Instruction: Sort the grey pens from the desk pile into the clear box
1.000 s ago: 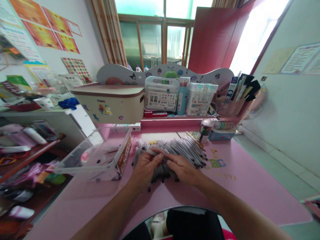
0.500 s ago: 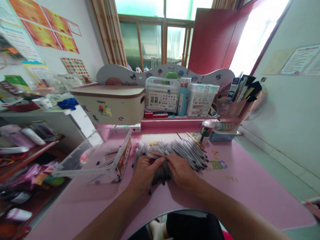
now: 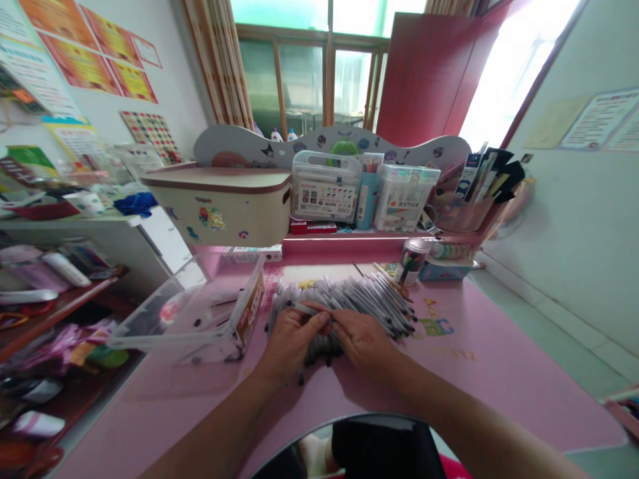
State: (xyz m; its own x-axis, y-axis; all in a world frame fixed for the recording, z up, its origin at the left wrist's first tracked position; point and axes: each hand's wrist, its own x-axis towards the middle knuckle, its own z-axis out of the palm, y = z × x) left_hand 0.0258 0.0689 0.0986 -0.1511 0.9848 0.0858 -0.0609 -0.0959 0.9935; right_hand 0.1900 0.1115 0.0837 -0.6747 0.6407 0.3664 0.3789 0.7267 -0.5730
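Many slim pens [image 3: 367, 299] with pale barrels and dark ends lie in a wide heap on the pink desk [image 3: 499, 386]. Over the near side of that heap, my left hand [image 3: 288, 338] is closed on a pale pen [image 3: 305, 309] with a dark tip at its left end. My right hand [image 3: 363, 338] meets it from the other side, fingertips pinched at the pen's right end. That end is hidden by the fingers. Dark pen ends poke out below and between my hands.
Left of the heap stands a clear plastic bin [image 3: 174, 339] with a few pens inside. Behind are a lidded cream box [image 3: 224, 213], marker cases [image 3: 327, 189] and a pink pen holder [image 3: 459, 213]. A clear jar [image 3: 412, 259] stands back right, beside a blue box [image 3: 444, 269].
Both hands stay together at the same spot, with only slight finger movement on the pen. The view has shifted very slightly.
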